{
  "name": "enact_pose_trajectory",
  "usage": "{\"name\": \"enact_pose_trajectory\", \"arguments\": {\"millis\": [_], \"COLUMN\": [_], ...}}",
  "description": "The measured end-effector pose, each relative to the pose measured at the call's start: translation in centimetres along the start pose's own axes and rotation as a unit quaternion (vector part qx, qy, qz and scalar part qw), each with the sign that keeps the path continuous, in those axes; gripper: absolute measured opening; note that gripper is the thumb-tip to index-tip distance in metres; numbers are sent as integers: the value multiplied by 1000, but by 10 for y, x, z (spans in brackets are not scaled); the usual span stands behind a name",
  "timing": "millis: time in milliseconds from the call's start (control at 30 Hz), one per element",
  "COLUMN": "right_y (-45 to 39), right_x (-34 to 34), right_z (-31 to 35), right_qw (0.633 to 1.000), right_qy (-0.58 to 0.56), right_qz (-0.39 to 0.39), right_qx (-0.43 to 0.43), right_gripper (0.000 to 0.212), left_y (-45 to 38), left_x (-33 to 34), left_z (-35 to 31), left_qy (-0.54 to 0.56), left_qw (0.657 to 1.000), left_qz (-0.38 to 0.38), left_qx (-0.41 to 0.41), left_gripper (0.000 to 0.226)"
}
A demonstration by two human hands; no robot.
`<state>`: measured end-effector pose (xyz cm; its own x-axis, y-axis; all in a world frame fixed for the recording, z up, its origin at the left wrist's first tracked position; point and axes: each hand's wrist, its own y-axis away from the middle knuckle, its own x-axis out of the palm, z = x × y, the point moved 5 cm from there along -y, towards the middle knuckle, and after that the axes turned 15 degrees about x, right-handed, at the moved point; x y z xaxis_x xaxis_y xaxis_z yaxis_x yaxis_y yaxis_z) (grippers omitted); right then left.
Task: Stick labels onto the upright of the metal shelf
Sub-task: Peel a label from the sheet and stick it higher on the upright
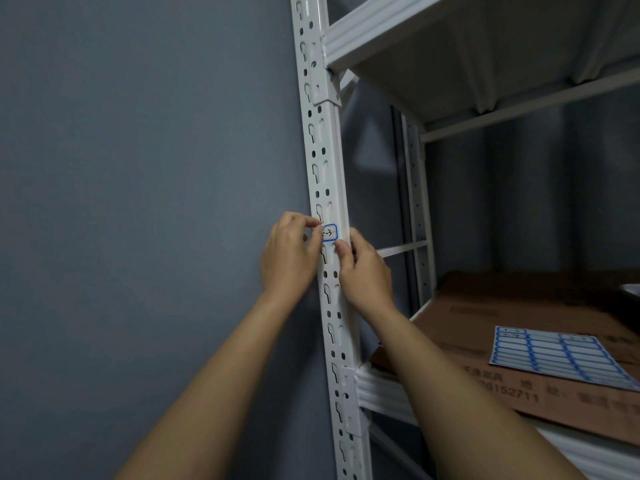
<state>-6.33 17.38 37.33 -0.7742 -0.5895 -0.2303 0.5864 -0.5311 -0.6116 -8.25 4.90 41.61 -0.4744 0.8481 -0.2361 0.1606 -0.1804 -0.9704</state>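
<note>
White-painted steel forms the shelf frame, and its slotted front upright (327, 188) runs from top to bottom of the view against a grey wall (138, 168). On the lower shelf board lies flattened brown cardboard (519, 327), and on it a sheet of blue-bordered labels (554, 355), kept near so the next label is within reach. My left hand (287, 258) pinches the left end of one label (329, 232) between thumb and fingertips, holding that end taut so the paper lies flat; my right hand (363, 271) curls round the right edge of the upright, thumb set just below the label, to steady it. The label sits across the upright's face at about mid-height, handwriting outward; whether it is fully pressed down I cannot tell, since my fingers cover its left end.
</note>
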Motion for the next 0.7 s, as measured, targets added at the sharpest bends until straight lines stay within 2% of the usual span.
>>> {"name": "enact_pose_trajectory", "arguments": {"millis": [233, 500, 700], "right_y": [0, 0, 0], "right_x": [0, 1, 1], "right_z": [-1, -2, -1], "right_qw": [1000, 1000, 1000], "right_qy": [-6, -7, 4], "right_qz": [-1, -5, -8], "right_qx": [-4, -5, -7], "right_gripper": [28, 27, 27], "left_y": [0, -4, -3], "left_x": [5, 4, 6], "left_z": [-1, -8, -10], "left_qy": [-12, -75, -82], "left_qw": [1000, 996, 995], "left_qz": [-8, 24, 33], "left_qx": [-22, 38, 45], "left_gripper": [15, 20, 20]}}
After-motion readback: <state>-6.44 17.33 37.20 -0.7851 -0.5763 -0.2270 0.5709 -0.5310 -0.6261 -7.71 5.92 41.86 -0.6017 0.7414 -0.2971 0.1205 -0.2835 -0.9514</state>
